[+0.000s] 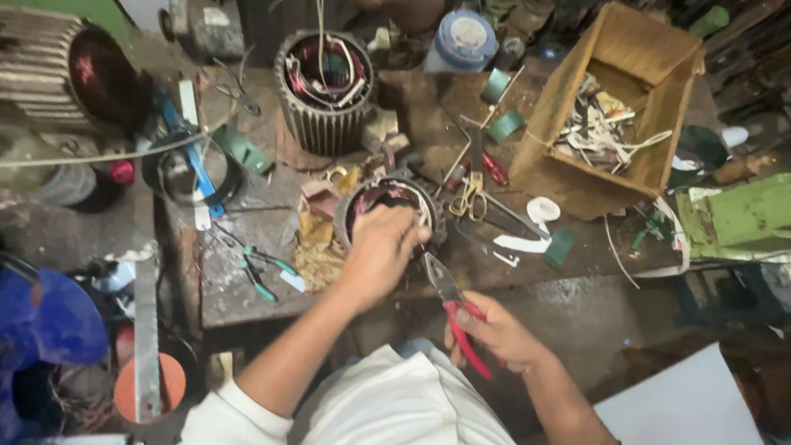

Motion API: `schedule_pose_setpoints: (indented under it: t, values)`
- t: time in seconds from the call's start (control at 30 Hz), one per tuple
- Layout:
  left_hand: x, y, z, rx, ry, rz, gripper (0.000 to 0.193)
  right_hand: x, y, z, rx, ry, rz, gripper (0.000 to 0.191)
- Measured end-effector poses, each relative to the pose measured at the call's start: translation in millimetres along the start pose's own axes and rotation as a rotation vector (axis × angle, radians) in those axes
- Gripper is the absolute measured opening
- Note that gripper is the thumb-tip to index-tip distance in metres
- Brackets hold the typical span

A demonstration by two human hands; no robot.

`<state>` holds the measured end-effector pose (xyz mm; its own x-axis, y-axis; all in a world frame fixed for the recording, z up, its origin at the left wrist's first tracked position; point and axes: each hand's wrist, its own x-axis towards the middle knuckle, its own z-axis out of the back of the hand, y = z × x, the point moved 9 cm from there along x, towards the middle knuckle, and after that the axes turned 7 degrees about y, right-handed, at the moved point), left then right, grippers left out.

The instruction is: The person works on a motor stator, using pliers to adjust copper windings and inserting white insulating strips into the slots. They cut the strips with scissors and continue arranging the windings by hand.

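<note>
A small round motor stator (375, 196) with dark red windings stands on the worn workbench (247, 280) just in front of me. My left hand (381, 247) rests over its near rim, fingers curled down onto the windings and loose white wire ends. My right hand (494, 332) grips red-handled pliers (453, 309) by the handles, their metal jaws pointing up-left toward the stator's near right edge, close to my left fingers.
A larger finned stator (325, 86) stands behind. An open wooden box (614, 115) of wire scraps lies on its side at the right. Scissors (470, 196), green-handled pliers (259, 272), a green machine (741, 218) and a big motor (49, 70) surround the bench.
</note>
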<state>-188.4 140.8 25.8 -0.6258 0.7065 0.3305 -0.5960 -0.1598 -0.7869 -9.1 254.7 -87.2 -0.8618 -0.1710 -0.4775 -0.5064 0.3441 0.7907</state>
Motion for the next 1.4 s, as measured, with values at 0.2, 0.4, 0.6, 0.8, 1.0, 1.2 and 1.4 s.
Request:
schedule_pose_setpoints:
  t: [0.2, 0.4, 0.6, 0.8, 1.0, 1.2, 1.4]
  values:
    - [-15.0, -17.0, 4.7, 0.121, -0.041, 0.008, 0.029, -41.5, 3.8, 102.9, -0.879, -0.536, -0.149, 0.030]
    - [-20.0, -46.9, -1.5, 0.318, -0.001, -0.062, 0.034, -33.0, 30.5, 156.6, -1.511, -0.719, 0.214, 0.036]
    - [-7.9, -43.3, -14.1, 0.430, 0.193, -0.045, 0.037, 5.2, 53.5, 169.8, -1.686, -0.685, 0.461, 0.039]
    - [-0.9, -61.9, -17.1, 0.426, 0.076, -0.040, 0.035, 4.2, 144.1, 122.8, -1.322, -0.436, 0.739, 0.022]
    - [2.2, -57.7, -31.6, 0.362, -0.040, 0.034, 0.037, -4.4, 195.5, 7.3, -1.398, 0.055, 1.207, 0.034]
    - [-7.2, -63.1, -37.9, 0.369, -0.110, -0.007, 0.027, 12.9, 200.1, -15.0, -1.320, 0.210, 1.119, 0.025]
    - [-4.5, -52.1, -26.0, 0.260, -0.078, 0.014, 0.020, 38.4, 198.3, -0.7, -1.097, 0.239, 0.929, 0.024]
